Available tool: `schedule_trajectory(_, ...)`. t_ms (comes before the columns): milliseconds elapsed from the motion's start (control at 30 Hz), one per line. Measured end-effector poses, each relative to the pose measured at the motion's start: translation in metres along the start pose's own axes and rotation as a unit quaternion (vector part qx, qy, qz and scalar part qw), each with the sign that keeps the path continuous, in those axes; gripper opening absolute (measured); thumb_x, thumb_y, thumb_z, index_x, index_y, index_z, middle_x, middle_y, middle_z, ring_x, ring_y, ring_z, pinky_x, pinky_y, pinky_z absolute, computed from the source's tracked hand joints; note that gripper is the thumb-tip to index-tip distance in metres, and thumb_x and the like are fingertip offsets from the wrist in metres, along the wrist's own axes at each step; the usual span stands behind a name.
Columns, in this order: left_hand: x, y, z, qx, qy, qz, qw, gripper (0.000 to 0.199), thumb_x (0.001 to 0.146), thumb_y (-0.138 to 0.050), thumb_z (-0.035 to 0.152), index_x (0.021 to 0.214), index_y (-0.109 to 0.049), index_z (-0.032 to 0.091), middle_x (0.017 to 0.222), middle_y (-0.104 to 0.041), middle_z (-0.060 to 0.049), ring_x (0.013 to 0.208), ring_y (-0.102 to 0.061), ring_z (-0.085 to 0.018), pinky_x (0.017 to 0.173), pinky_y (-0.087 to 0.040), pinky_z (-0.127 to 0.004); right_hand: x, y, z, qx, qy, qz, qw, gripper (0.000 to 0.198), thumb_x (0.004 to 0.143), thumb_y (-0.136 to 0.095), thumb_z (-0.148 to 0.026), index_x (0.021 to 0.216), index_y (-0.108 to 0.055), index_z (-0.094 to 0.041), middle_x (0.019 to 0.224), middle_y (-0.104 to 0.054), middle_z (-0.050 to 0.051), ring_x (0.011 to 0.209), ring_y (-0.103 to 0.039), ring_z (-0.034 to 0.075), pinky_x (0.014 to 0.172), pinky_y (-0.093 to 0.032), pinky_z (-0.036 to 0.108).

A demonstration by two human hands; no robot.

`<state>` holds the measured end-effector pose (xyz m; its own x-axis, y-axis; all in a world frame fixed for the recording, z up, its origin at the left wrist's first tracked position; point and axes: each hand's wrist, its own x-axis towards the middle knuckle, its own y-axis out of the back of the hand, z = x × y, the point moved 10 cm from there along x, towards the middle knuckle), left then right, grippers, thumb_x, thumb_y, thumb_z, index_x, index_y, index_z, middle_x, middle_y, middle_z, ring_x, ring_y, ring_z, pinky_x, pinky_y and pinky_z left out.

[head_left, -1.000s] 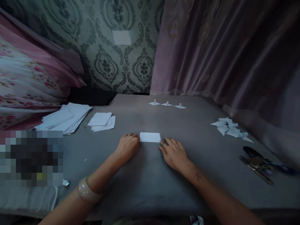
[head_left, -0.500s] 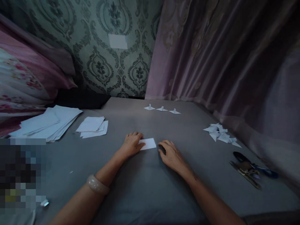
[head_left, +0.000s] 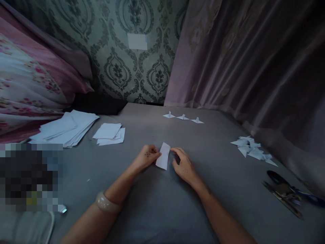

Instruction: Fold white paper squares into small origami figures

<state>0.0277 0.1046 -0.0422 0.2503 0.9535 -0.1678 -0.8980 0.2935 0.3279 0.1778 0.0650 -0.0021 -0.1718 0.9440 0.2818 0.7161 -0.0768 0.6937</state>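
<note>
My left hand [head_left: 148,155] pinches the left edge of a small white rectangle of folded paper [head_left: 163,156], thumb on top and the other fingers curled under. The paper is turned with its long side running away from me, tilted a little above the grey surface. My right hand [head_left: 184,166] is at the paper's right edge, thumb and forefinger apart with a gap between them. Its forefinger tip is at the upper right corner; whether it touches I cannot tell.
Square sheets [head_left: 109,131] and a larger stack of paper [head_left: 76,127] lie left. Three folded paper pieces [head_left: 182,117] stand at the back. Several more are heaped [head_left: 250,147] right, near scissors [head_left: 279,179] and other slim tools. A white cable [head_left: 52,223] lies front left.
The paper has turned from lying crosswise to pointing away from me. My left hand has shifted its hold to the long edge, and my right hand has come up close to the paper.
</note>
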Motion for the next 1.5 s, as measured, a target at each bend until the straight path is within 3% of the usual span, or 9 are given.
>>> schedule_trajectory(100,0.000,0.003,-0.005,-0.143,0.040,0.034,0.988,0.018,0.070,-0.062,0.027,0.076,-0.050,0.016,0.052,-0.052,0.005,0.042,-0.045,-0.007,0.042,-0.033,-0.018,-0.006,0.002,-0.009,0.005,0.048,0.001,0.999,0.059,0.070,-0.042,0.002,0.122,-0.050,-0.024,0.124,-0.050,0.006,0.117,-0.047,0.017,0.099,-0.039,0.033)
schedule_trajectory(300,0.000,-0.006,-0.012,-0.242,0.087,0.036,0.966,0.019,0.072,-0.062,0.021,0.084,-0.048,0.016,0.056,-0.057,0.003,0.047,-0.054,-0.009,0.050,-0.046,-0.021,-0.006,0.002,-0.017,-0.056,0.102,0.020,0.993,0.041,0.082,-0.048,-0.005,0.115,-0.061,-0.026,0.115,-0.054,0.008,0.102,-0.054,0.019,0.091,-0.045,0.035)
schedule_trajectory(367,0.001,-0.006,-0.011,-0.191,0.063,0.027,0.979,0.014,0.075,-0.057,0.021,0.086,-0.051,0.016,0.060,-0.059,0.001,0.054,-0.057,-0.012,0.055,-0.048,-0.025,-0.005,0.001,-0.018,-0.089,0.115,0.020,0.989,0.038,0.084,-0.047,-0.005,0.112,-0.064,-0.025,0.110,-0.057,0.008,0.098,-0.055,0.019,0.087,-0.046,0.035)
schedule_trajectory(467,0.001,-0.002,0.011,0.016,-0.078,0.016,0.997,0.023,0.072,-0.050,0.010,0.093,-0.058,0.016,0.079,-0.062,-0.004,0.076,-0.060,-0.017,0.071,-0.049,-0.031,-0.006,-0.002,-0.016,-0.127,0.114,0.001,0.985,0.036,0.085,-0.048,-0.006,0.110,-0.066,-0.026,0.106,-0.061,0.007,0.096,-0.055,0.020,0.083,-0.047,0.035)
schedule_trajectory(567,-0.013,-0.013,0.032,0.222,-0.228,-0.006,0.948,0.043,0.067,-0.047,0.001,0.102,-0.063,0.020,0.108,-0.058,-0.008,0.101,-0.052,-0.022,0.090,-0.042,-0.039,-0.010,-0.005,-0.014,-0.133,0.115,-0.023,0.984,0.034,0.085,-0.050,-0.008,0.109,-0.067,-0.026,0.109,-0.062,0.006,0.098,-0.054,0.021,0.083,-0.048,0.036)
schedule_trajectory(700,-0.033,-0.027,0.037,0.302,-0.285,-0.062,0.907,0.037,0.079,-0.043,0.006,0.108,-0.061,0.019,0.113,-0.057,-0.009,0.103,-0.048,-0.021,0.091,-0.041,-0.036,-0.015,-0.009,-0.018,-0.102,0.121,-0.056,0.986,0.029,0.087,-0.051,-0.010,0.108,-0.067,-0.023,0.117,-0.063,0.007,0.107,-0.052,0.021,0.090,-0.044,0.037)
schedule_trajectory(900,-0.047,-0.026,0.037,0.302,-0.254,-0.092,0.914,0.022,0.085,-0.052,0.022,0.103,-0.064,0.021,0.109,-0.060,-0.008,0.099,-0.050,-0.021,0.089,-0.041,-0.034,-0.016,-0.007,-0.018,-0.043,0.055,-0.085,0.994,0.020,0.089,-0.052,-0.019,0.099,-0.068,-0.025,0.102,-0.069,0.002,0.096,-0.058,0.018,0.091,-0.042,0.036)
schedule_trajectory(1167,-0.024,-0.015,0.027,0.265,-0.121,0.008,0.957,0.026,0.086,-0.049,0.025,0.068,-0.066,0.015,0.086,-0.060,-0.008,0.083,-0.053,-0.020,0.077,-0.041,-0.033,-0.003,-0.012,0.000,-0.010,-0.031,-0.083,0.996,0.023,0.092,-0.046,-0.025,0.077,-0.062,-0.018,0.099,-0.060,0.005,0.085,-0.058,0.014,0.080,-0.044,0.027)
schedule_trajectory(1500,-0.013,-0.007,0.017,0.267,-0.077,0.091,0.956,0.029,0.087,-0.047,0.031,0.069,-0.064,0.016,0.085,-0.057,-0.008,0.084,-0.054,-0.021,0.079,-0.042,-0.035,0.014,-0.022,0.015,-0.097,-0.067,-0.082,0.990,0.021,0.092,-0.040,-0.026,0.079,-0.055,-0.018,0.093,-0.056,0.006,0.077,-0.058,0.014,0.075,-0.044,0.027)
